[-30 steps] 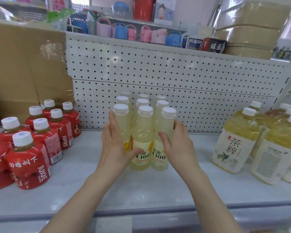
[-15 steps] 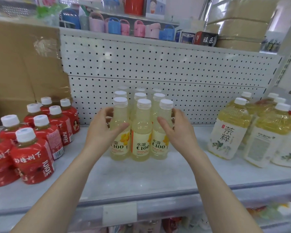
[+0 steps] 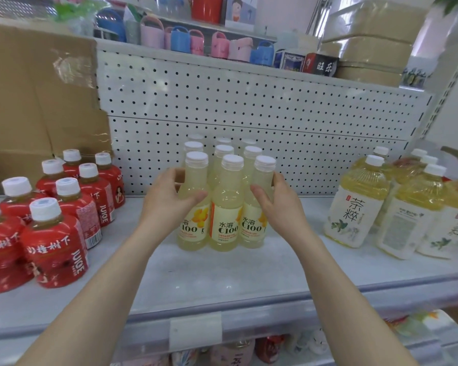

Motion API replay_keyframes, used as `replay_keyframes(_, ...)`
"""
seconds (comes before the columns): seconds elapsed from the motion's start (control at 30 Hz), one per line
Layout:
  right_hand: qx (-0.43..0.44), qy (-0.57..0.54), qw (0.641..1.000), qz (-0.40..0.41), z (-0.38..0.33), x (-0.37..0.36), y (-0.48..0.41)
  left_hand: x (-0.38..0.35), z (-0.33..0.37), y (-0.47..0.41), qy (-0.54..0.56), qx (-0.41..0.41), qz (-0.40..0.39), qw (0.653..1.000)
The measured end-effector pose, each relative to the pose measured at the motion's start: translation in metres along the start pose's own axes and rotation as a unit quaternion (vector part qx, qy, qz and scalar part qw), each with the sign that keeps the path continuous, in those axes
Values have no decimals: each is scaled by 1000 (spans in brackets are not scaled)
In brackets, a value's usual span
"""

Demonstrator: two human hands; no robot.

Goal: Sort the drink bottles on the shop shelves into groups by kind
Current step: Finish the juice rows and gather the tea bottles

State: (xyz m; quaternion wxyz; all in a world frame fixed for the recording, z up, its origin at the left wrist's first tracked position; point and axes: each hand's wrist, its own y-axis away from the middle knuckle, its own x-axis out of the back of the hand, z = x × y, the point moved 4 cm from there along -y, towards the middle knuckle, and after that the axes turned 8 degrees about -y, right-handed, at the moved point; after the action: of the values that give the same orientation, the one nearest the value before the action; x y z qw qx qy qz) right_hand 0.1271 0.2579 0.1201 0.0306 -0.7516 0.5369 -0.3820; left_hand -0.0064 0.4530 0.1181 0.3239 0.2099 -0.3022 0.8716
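On the white shelf (image 3: 222, 273), left hand (image 3: 167, 199) and right hand (image 3: 280, 204) clasp pale-yellow, white-capped C100 bottles (image 3: 226, 207).

On the white shelf (image 3: 222, 276), the left hand (image 3: 167, 204) and right hand (image 3: 278, 207) clasp the outer front bottles of a pale yellow C100 bottle cluster (image 3: 226, 204), between red juice bottles (image 3: 53, 233) and yellow tea bottles (image 3: 354, 204).

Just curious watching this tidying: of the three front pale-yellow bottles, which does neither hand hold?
The middle front bottle: the left hand grips the left front bottle, the right hand grips the right front bottle; it stands free between.
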Motion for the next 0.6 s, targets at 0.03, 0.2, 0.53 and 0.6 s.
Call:
replay_keyframes(0.03,-3,1,1000,0,0,0,0,-2,0,1,-12,-3,15,1000)
replay_keyframes(0.2,-11,1,1000,-2,1,-2,1,-7,1,7,-32,-19,36,999)
replay_keyframes(0.53,87,56,989,101,29,84,23,-24,60,57,-76,-152,225,959)
replay_keyframes(0.6,121,68,974,181,47,127,32,-46,83,62,-56,-189,200,960)
